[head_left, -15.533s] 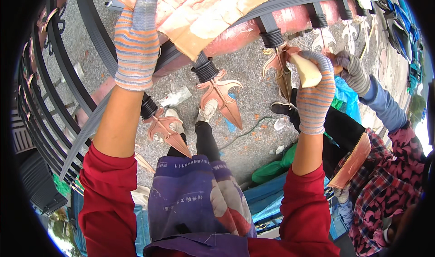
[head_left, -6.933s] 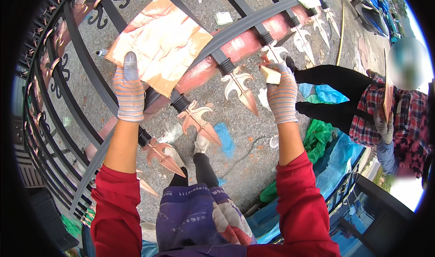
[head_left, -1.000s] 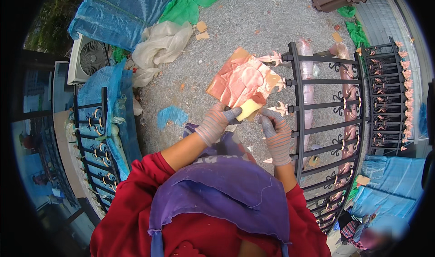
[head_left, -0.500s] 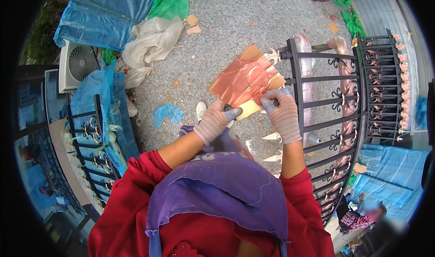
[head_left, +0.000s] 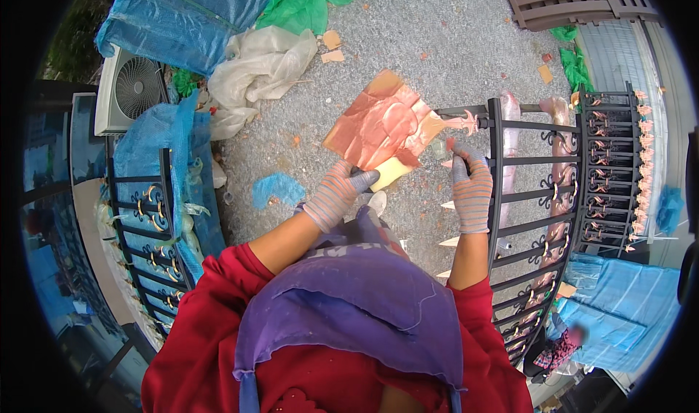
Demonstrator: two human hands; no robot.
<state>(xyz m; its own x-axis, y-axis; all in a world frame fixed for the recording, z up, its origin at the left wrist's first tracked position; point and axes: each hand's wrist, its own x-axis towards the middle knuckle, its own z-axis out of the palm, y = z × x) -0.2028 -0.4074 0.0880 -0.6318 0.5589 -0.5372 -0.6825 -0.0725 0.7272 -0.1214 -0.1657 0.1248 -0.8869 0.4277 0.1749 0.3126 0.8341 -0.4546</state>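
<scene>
the left hand (head_left: 335,198) is closed, gripping the near edge of a flat sheet (head_left: 378,118). the sheet is shiny copper pink in the middle and brown at two ends, and it spreads out up ahead of that hand. a soft-looking yellow block (head_left: 391,173) is by the left thumb, against the sheet's edge on the side toward the right hand (head_left: 472,195). the right hand is apart from the sheet, with its fingers bent. a small reddish bit (head_left: 450,144) is at its fingertips, but i cannot tell if they pinch it. both hands wear striped gloves.

a copper spear tip (head_left: 461,123) pokes out just ahead of the right hand. it sits on the end of a black fence (head_left: 497,158), which is right next to that hand, on its right. a blue scrap (head_left: 278,189) lies on the ground to the left of the left hand. a purple apron (head_left: 349,311) is close below both hands. another person (head_left: 559,351) is far off, behind and to the right of the right hand.
</scene>
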